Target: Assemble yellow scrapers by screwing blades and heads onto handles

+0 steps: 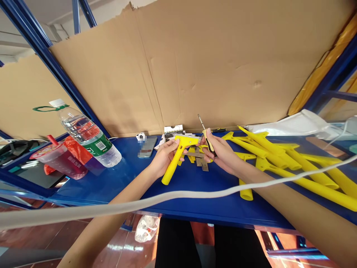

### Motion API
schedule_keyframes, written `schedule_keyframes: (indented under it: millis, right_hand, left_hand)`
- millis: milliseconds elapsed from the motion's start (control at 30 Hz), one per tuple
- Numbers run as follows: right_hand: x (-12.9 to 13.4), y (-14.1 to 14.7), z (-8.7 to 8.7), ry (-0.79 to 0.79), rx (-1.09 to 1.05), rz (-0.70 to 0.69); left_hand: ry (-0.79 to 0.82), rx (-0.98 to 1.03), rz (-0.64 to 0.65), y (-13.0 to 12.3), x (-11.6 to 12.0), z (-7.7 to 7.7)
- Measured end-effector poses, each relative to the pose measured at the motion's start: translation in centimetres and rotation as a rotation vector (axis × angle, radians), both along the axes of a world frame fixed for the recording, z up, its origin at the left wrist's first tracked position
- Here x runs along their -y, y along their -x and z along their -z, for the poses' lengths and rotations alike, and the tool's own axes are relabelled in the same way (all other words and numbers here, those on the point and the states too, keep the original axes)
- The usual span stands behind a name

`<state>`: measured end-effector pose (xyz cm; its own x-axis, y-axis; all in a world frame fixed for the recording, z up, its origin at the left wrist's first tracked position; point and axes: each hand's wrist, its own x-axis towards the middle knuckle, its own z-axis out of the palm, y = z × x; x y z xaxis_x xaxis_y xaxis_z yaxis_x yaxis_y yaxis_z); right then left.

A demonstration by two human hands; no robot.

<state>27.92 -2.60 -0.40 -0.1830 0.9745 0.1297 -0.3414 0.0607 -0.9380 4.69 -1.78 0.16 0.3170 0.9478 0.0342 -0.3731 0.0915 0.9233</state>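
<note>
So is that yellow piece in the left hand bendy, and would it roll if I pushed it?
The yellow piece is probably stiff: its handle sticks out straight from the left hand without drooping. The handle looks round, so it might roll a little, but the wider head would likely stop it.

Your legs are covered by plain, dark black cloth trousers, the two broad legs standing apart and running out of view at the bottom. Your long, tapering left forearm and right forearm are uncovered along their visible length; your left hand and right hand are bare too.
</note>
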Motion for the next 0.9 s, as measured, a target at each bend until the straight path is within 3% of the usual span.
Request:
schedule_keyframes:
  millis: [200,367,500,633,733,900]
  right_hand:
    - [-0.2,0.0,0.5,0.044,0.03,-0.026]
    - [0.1,0.5,0.3,0.07,0.071,-0.046]
    - [-0.1,0.7,0.7,0.065,0.069,-0.065]
    - [-0.4,0.5,0.6,0.07,0.049,-0.025]
    - [-0.7,-0.2,-0.1,0.059,-0.003,-0.029]
    - [-1.2,-1.8,-1.2,-0.025,-0.077,-0.023]
  left_hand:
    - [0.34,0.171,0.285,1.1,-0.7,-0.1]
    - [0.394,0.194,0.388,1.6,-0.6,-0.6]
    - [0.345,0.17,0.308,0.6,-0.3,-0.9]
    - [0.164,0.183,0.086,-0.7,-0.8,-1.3]
    - [0.046,0.076,-0.042,-1.7,-2.3,-1.9]
    - [-0.129,-0.1,-0.094,-4.1,-5.3,-3.1]
